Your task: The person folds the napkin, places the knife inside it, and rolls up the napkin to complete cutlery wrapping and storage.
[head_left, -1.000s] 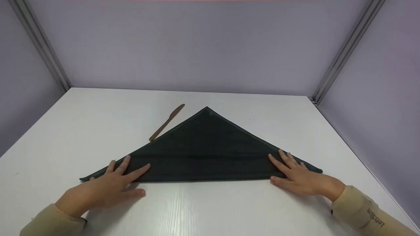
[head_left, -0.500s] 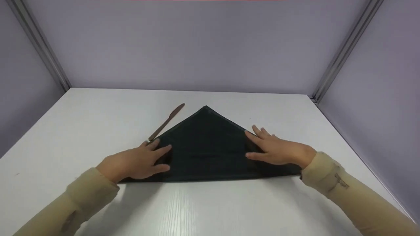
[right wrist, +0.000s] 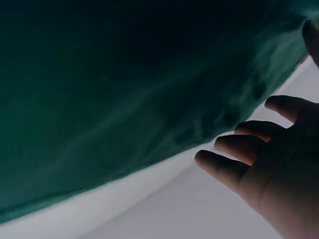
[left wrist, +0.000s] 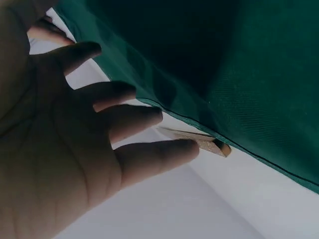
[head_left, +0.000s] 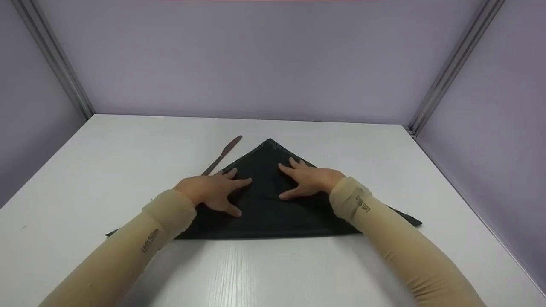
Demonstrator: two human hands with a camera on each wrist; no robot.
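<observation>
Table [head_left: 273, 273]: white, carrying everything.
Cloth [head_left: 273, 213]: dark green triangle, flat at the table's centre, tip pointing away.
Left hand [head_left: 213, 189]: fingers spread flat, pressing the cloth's left slope.
Right hand [head_left: 309, 181]: fingers spread flat, near the tip.
Knife [head_left: 222, 154]: brown, beyond the left hand, beside the cloth's edge.

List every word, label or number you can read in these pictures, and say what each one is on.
"Let'sSlim", as best it reads, small and slanted: on the left sleeve.
The same brand print, tilted and too small to read surely: on the right sleeve.
No writing shows on the cloth, knife or table.
</observation>
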